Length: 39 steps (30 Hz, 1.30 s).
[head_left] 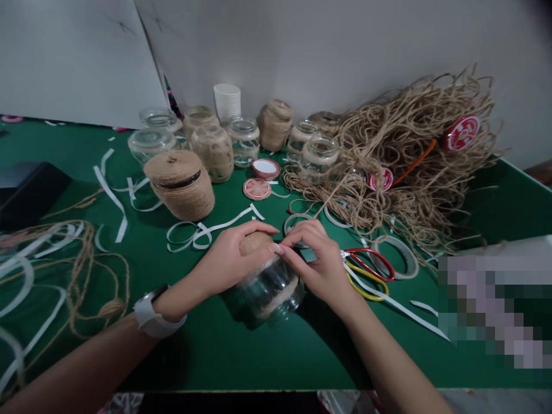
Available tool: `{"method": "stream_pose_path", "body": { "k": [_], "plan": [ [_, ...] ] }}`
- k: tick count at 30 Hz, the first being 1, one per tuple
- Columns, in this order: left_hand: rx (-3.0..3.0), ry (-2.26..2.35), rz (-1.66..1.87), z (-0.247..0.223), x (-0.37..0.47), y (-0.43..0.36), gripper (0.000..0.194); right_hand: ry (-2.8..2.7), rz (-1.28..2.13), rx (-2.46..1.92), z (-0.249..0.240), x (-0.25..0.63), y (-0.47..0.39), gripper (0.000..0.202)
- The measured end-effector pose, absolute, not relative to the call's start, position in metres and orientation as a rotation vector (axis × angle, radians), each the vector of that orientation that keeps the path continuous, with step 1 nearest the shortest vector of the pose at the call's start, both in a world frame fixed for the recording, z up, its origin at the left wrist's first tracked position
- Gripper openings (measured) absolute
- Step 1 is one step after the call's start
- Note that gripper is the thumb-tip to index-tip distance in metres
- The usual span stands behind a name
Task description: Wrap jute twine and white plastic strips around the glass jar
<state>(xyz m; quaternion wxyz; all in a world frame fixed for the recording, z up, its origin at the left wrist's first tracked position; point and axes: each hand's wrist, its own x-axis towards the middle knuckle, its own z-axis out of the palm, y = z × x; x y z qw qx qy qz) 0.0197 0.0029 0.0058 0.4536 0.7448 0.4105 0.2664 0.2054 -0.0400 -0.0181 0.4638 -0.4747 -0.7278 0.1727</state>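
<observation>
A glass jar (265,290) lies tilted on the green table, its mouth toward me. Twine covers its far end, and a band of twine runs round near the mouth. My left hand (230,259) is wrapped over the jar from the left, thumb along its top. From the right, my right hand (317,259) meets the left thumb at the jar's upper side with its fingers pinched. Whatever sits in that pinch is too small to make out. Just right of this hand lie scissors (371,270) with red and yellow handles.
A big heap of loose twine (414,132) fills the back right. Several glass jars (244,138) stand along the wall, some twine-wrapped, near a lidded wrapped pot (181,190). A tape roll (399,259), white strips (114,201) and a dark box (32,187) lie around.
</observation>
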Motion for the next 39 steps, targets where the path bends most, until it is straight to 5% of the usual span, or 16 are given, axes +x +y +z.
{"method": "stream_pose_path", "body": {
  "k": [39],
  "plan": [
    [1.9,0.751,0.652,-0.011,0.005,0.012,0.031,-1.9,0.448,-1.172,-0.023,0.216,-0.039,0.01]
  ]
}}
